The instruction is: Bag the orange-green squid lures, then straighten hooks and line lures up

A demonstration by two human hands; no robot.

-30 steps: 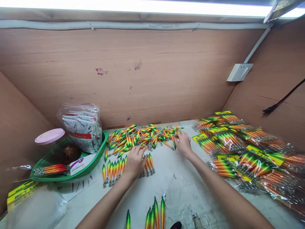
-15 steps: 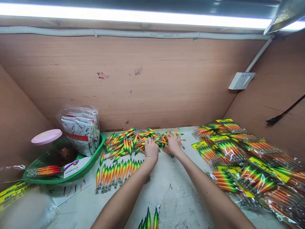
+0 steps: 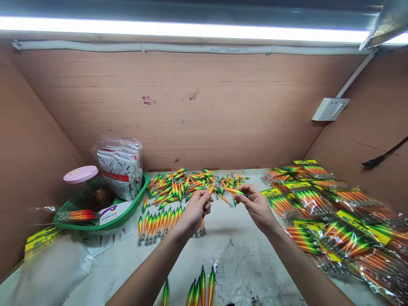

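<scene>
Your left hand [image 3: 196,209] pinches one lure [image 3: 210,189] by your fingertips; your right hand [image 3: 256,204] grips another lure [image 3: 236,192], loose pile [image 3: 191,185] just beyond.

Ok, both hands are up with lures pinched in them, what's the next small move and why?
Probably lay the lure in the left hand down at the right end of the row on the table. The row lies just below that hand, all pointing one way, while the right hand holds another lure above the loose pile.
</scene>
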